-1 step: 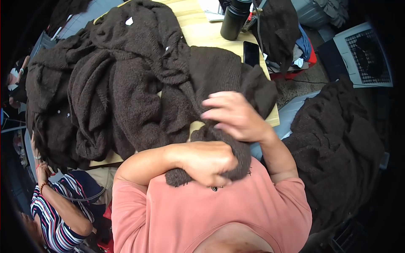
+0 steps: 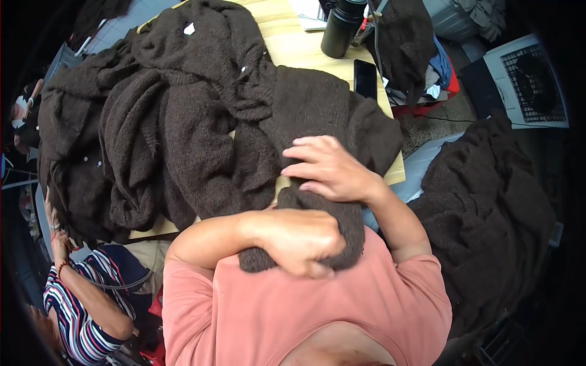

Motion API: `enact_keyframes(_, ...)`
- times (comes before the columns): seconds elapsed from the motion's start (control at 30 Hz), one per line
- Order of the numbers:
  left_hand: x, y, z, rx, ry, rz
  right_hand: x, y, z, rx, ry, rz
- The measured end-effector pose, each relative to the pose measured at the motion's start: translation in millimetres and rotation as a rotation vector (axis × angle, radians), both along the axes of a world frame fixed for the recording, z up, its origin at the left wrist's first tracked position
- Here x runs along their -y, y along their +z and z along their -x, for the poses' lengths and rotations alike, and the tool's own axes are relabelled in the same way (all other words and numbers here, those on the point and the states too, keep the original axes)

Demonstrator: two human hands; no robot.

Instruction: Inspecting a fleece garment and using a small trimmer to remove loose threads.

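A dark brown, fuzzy knit garment [image 2: 311, 94] stretches from the table edge to my chest, with one part folded into a thick loop. My left hand [image 2: 299, 241] is closed in a fist over that near part, gripping the knit against my shirt; its fingertips are mostly hidden underneath. Just beyond it, my right hand [image 2: 329, 171] rests on the same garment, fingers spread and bent slightly, not gripping. A rolled end of the knit [image 2: 255, 260] pokes out below my left wrist.
More dark brown knits [image 2: 195, 134] cover the left of the wooden table [image 2: 293, 52]. A black bottle [image 2: 343, 29] and a phone [image 2: 365, 79] stand near its right edge. Another brown pile [image 2: 482, 219] lies at right. A person in a striped top [image 2: 91, 305] works at lower left.
My right hand has shifted slightly left and settled on the knit. Loose dark threads along the near edge, seen before against my shirt, are no longer visible. My left hand stays almost in place.
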State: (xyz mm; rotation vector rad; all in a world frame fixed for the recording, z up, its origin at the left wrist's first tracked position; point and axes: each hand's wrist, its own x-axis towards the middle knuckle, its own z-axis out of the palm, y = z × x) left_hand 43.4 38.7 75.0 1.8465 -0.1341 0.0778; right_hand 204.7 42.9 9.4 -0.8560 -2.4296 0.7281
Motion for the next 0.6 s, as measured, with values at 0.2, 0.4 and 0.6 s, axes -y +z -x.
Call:
enact_keyframes(0.2,15,7,17,-0.022,0.079,-0.063,-11,-62,7,0.521,-0.068,0.448)
enact_keyframes(0.4,31,2,13,0.176,0.116,-0.082,-11,-76,-3,0.774,-0.207,0.318)
enact_keyframes(0.6,43,19,10,0.051,0.025,-0.116,-33,-86,53,0.361,0.040,-0.332)
